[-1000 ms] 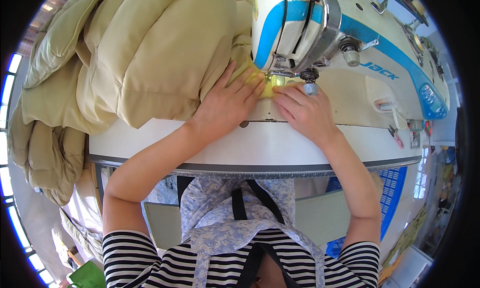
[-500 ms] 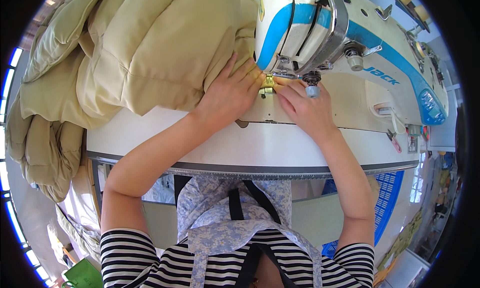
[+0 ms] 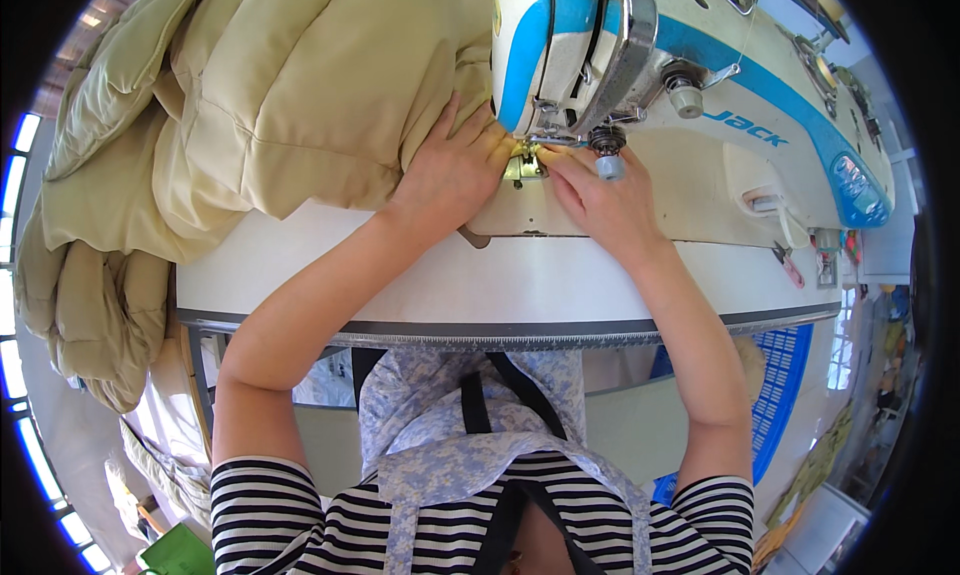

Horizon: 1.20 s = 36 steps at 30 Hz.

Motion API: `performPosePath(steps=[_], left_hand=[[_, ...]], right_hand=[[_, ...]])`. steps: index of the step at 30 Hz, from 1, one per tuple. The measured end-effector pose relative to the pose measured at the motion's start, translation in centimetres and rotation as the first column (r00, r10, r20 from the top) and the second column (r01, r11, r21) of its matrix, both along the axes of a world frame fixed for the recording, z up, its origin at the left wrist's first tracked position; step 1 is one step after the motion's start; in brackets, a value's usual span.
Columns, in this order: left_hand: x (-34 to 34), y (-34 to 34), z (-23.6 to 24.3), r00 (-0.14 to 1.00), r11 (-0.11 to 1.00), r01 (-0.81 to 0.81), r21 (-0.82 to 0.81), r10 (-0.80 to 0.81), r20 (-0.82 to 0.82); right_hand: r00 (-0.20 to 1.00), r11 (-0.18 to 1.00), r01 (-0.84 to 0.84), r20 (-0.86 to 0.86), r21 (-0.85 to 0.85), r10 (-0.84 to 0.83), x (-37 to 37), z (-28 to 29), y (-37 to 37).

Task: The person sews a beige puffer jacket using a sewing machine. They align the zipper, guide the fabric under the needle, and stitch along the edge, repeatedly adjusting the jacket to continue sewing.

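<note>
A beige padded garment [image 3: 310, 105], thick and quilted, is heaped on the left of the sewing machine [image 3: 690, 85]. My left hand [image 3: 450, 170] lies on its right edge, fingers stretched out and slightly apart, pressing the cloth beside the presser foot [image 3: 525, 163]. Just right of the foot, my right hand [image 3: 605, 195] has its fingers bent together at the cloth's edge. A tension knob [image 3: 607, 155] partly covers those fingers, and the held cloth hardly shows. A lamp's yellow glow falls on the fingertips and foot.
The white sewing table [image 3: 400, 290] has a ruler strip [image 3: 520, 337] along its front edge. Small pink-handled snips [image 3: 789, 265] lie at the right. Below the table stands a blue plastic basket [image 3: 785, 395]. Part of the garment hangs over the table's left end.
The view has shifted slightly, so the machine appears a little farther left and higher. Both hands stay beside the presser foot, in much the same pose.
</note>
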State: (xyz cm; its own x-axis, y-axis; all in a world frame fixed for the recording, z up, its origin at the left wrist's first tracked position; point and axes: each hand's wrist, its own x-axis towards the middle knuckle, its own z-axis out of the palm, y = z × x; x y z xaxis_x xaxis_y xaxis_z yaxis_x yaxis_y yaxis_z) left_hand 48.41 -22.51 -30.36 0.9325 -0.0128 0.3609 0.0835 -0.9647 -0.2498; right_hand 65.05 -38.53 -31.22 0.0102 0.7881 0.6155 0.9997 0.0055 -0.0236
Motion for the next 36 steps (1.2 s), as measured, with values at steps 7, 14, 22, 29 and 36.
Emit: performPosePath(steps=[7,14,22,29,36], left_hand=[[-0.3,-0.2,-0.6,0.999,0.993,0.011,-0.114,-0.006,0.048],[0.8,0.3,-3.6,0.996,0.983,-0.026,-0.181,0.040,0.074],[-2.5,4.7,0.6,0.994,0.505,0.018,-0.863,0.086,0.071],[-10.6,9.8,11.3,0.762,-0.174,0.368,-0.913,0.619,0.189],[-13.3,7.2,17.2,0.751,-0.174,0.406,-0.897,0.622,0.220]], right_hand=[[0.999,0.999,-0.022,-0.044,-0.024,0.020,0.1,-0.6,-0.3],[0.985,1.000,0.005,-0.171,0.008,-0.003,-0.1,-0.3,-0.7],[0.922,0.999,0.020,-0.385,-0.049,-0.037,-2.1,0.0,-3.1],[0.302,0.988,-0.143,-0.953,-0.053,-0.007,-11.0,1.8,-3.0],[0.216,0.971,-0.237,-0.973,0.034,0.087,-15.3,4.8,6.3]])
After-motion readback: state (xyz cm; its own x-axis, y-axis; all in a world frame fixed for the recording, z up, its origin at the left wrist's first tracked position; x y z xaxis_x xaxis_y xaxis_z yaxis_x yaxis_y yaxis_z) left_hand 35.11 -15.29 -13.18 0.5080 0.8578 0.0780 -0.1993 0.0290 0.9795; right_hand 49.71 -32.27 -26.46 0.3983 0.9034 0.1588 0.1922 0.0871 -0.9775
